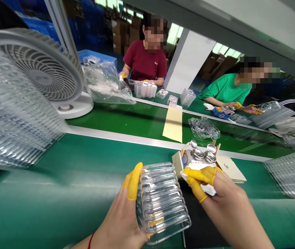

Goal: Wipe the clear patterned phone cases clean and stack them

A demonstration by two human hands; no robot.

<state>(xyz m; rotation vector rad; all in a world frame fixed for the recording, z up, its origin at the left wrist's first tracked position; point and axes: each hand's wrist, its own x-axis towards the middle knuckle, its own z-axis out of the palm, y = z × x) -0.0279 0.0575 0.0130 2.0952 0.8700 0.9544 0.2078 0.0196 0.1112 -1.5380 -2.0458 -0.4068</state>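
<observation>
My left hand point(123, 211), with yellow finger cots, grips a clear ribbed plastic tray point(163, 193) and holds it tilted above the bench. Just right of the tray is my right hand point(214, 186), also in yellow cots. Its fingers pinch a crumpled white cloth or tissue point(209, 188) close to the tray's upper right corner. Behind that hand stands a small open box point(177, 162) with several round shiny metal parts point(197, 154) in it. A black mat point(201, 221) lies on the bench below both hands.
Tall stacks of clear trays stand at left point(15, 103) and right point(292, 173). A white fan point(43, 72) is behind the left stack. Loose trays point(204, 128) and a yellow paper strip point(173, 124) lie on the green belt point(111, 116). Two co-workers sit across it.
</observation>
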